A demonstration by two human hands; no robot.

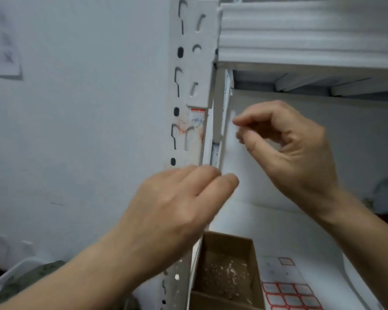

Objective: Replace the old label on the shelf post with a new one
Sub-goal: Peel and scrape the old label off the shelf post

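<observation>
On the wall at far left, a paper sheet (3,41) is seen, too blurred to be read. Beside the wall stands the white, slotted shelf post (193,63), and the old label (197,120) is found on its face at mid-height: red-edged, scribbled in blue, torn, with reddish smears around it. Just below the label the left hand (179,204) is held with fingers straight and loosely together, their tips over the post's edge; contact cannot be judged. Right of the post, the right hand (285,142) is raised with thumb and forefinger brought together, and whether anything is pinched cannot be told through the blur. Underneath, an open cardboard box (226,274) holding pale scraps is set on the shelf (300,231), with a sheet of red-bordered labels (289,294) beside it.
</observation>
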